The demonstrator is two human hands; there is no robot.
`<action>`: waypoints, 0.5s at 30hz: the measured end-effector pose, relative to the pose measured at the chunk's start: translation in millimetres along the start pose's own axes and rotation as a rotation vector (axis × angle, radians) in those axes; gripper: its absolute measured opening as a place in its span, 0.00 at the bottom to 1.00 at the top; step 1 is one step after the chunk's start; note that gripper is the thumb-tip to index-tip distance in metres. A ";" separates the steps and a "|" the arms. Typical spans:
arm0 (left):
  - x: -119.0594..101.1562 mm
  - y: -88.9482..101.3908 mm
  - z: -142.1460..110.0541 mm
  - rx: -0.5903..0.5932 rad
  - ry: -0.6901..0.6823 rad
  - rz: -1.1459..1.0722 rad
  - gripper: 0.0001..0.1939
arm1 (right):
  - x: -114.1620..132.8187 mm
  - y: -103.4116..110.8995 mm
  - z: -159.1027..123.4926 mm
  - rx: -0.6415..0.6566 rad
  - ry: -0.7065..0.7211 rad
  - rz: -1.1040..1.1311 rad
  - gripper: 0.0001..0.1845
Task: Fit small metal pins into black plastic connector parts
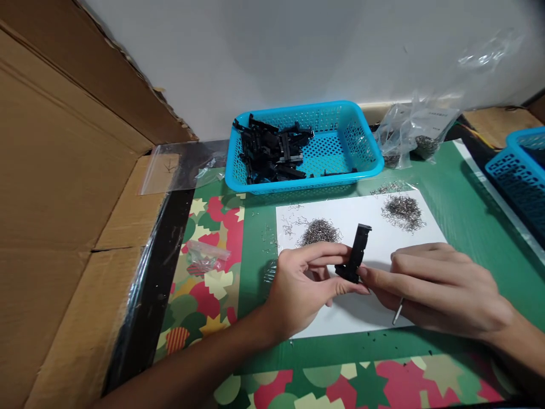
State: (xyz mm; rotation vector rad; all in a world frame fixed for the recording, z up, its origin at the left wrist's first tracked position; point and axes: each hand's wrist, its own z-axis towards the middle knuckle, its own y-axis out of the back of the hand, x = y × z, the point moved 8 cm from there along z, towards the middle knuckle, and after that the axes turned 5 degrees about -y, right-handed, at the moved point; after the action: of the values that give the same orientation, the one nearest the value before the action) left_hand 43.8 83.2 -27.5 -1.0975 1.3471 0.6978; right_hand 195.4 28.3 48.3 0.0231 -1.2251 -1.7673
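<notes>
My left hand point(300, 284) pinches the foot of a black plastic part point(359, 247) between thumb and fingers. The part is long and narrow with notched sides, and it stands nearly upright, leaning slightly right. My right hand point(447, 287) is closed, its index fingertip touching the part's lower right side. From under that hand pokes a thin light-coloured rod point(398, 311); its other end is hidden by the fingers. Beneath both hands lies a white sheet point(353, 324). Small metal pieces form a pile point(320, 232) behind my left hand, and a second pile point(403, 212) at the sheet's far right.
A blue basket point(304, 186) with several black plastic parts stands behind the sheet. Clear bags point(419, 133) of small metal pieces lie to its right. Another blue basket point(511, 170) is at the right edge. Cardboard point(63, 170) walls the left side.
</notes>
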 end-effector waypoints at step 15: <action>-3.1 -1.1 2.3 0.002 -0.043 0.023 0.24 | -4.5 2.5 7.0 0.000 -0.084 0.108 0.07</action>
State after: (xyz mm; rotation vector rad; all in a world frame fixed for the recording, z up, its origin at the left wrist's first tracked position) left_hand 45.2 85.6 -24.5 -1.0615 1.3258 0.7333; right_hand 196.1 36.3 51.5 -0.1169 -1.2631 -1.6886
